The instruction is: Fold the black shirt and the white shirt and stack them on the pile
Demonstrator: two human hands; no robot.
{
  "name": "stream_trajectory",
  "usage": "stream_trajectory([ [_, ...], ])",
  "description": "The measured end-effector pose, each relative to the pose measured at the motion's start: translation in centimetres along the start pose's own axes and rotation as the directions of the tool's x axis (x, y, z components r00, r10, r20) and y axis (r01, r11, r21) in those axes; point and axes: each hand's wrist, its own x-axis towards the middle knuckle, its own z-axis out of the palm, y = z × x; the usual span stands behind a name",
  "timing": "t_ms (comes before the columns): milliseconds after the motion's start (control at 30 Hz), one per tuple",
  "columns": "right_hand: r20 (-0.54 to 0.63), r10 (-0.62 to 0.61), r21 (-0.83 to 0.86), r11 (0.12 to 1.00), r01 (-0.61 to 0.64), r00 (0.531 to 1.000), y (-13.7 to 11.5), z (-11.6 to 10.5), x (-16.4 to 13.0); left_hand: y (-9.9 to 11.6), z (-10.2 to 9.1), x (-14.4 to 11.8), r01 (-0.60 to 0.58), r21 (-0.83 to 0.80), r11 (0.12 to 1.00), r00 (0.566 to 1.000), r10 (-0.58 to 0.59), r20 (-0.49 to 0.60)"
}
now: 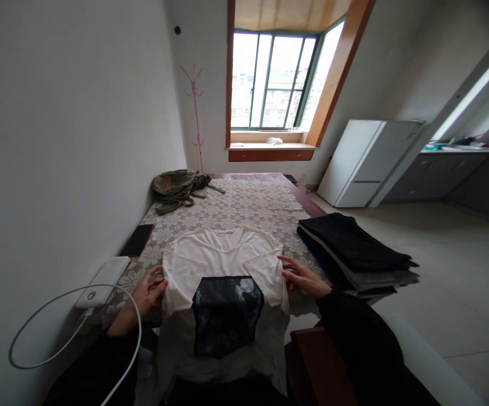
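Note:
A white T-shirt (223, 256) with a dark printed panel (228, 316) on its front lies in front of me. Both of its sleeves are folded inward, and its lower part hangs over the table's near edge toward me. At the shirt's left edge rests my left hand (146, 293), fingers apart and fingertips against the fabric. Against the right edge, my right hand (302, 276) touches the cloth with stretched, parted fingers.
A patterned cloth (248, 197) covers the table. Folded dark clothes (354, 245) are stacked at the right. On the left lie a backpack (177, 189), a black phone (137, 239) and a white power bank (103, 282) with a looping white cable (138, 332). A reddish-brown seat (320, 361) stands near my right.

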Motion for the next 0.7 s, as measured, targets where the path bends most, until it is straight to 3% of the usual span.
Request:
stream_trajectory([
  [100, -0.058, -0.049, -0.054, 0.997, 0.046, 0.997, -0.6, -0.3, 2.5, 1.3, 0.0, 1.6, -0.032, 0.076, 0.997, 0.999, 0.033, -0.019],
  [233, -0.05, -0.08, 0.053, 0.995, 0.082, 0.996, -0.9, 0.4, 4.5, 2.9, -0.1, 3.1, -0.07, 0.124, 0.99, 0.996, 0.064, 0.058],
  [467, -0.144, -0.091, 0.117, 0.987, 0.108, 0.985, 0.9, 0.4, 6.4, 3.9, 0.5, 5.4, -0.115, 0.058, 0.992, 0.986, 0.106, 0.129],
  [600, -0.117, -0.132, -0.07, 0.99, 0.124, 0.984, 1.4, -0.6, 7.0, 3.8, 0.7, 6.7, -0.158, 0.106, 0.982, 0.986, 0.15, 0.078],
  [700, -0.07, -0.2, -0.238, 0.955, 0.179, 0.977, 1.1, -1.2, 6.7, 3.8, 0.4, 6.7, -0.254, 0.169, 0.952, 0.967, 0.248, 0.056],
])
